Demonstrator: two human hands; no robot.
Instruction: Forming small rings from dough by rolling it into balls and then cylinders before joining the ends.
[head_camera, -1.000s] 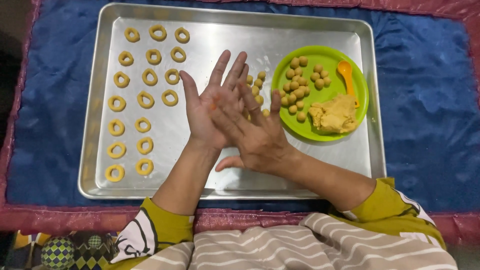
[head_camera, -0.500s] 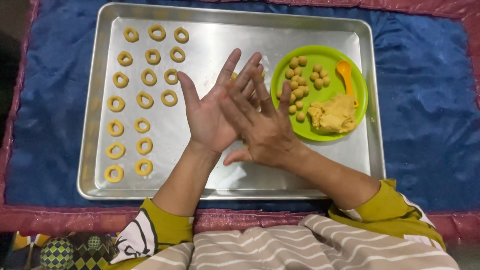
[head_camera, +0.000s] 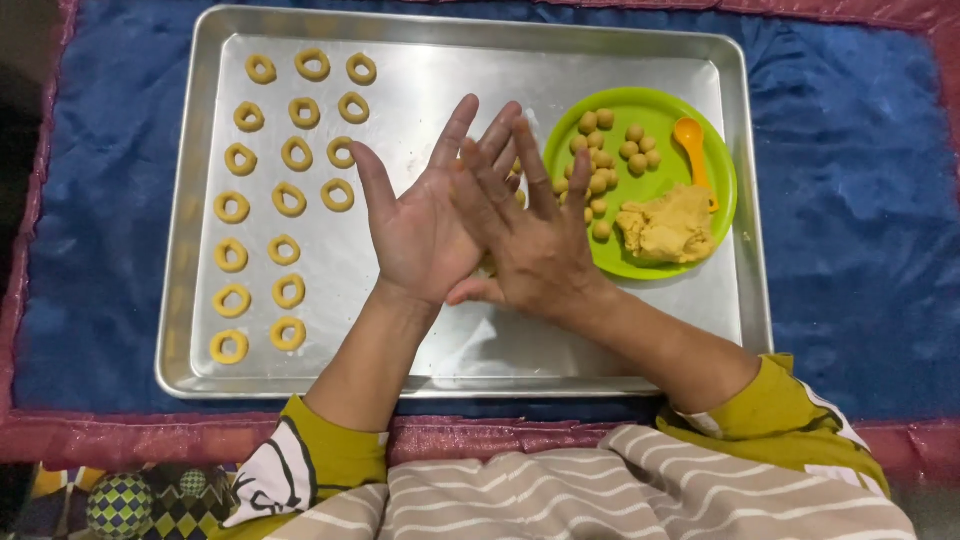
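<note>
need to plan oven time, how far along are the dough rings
Done: about seventeen rings lie in rows on the tray. In hand: left hand and right hand pressed together, flat. Left: balls and a dough lump on the green plate.

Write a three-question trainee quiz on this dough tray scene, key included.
1. True or false: the right hand lies across the palm of the left hand.
2. Which holds the orange spoon? A) the metal tray directly B) the green plate C) the blue cloth
3. What shape are the dough pieces on the tray's left side?

Key: 1 true; 2 B; 3 rings.
</note>
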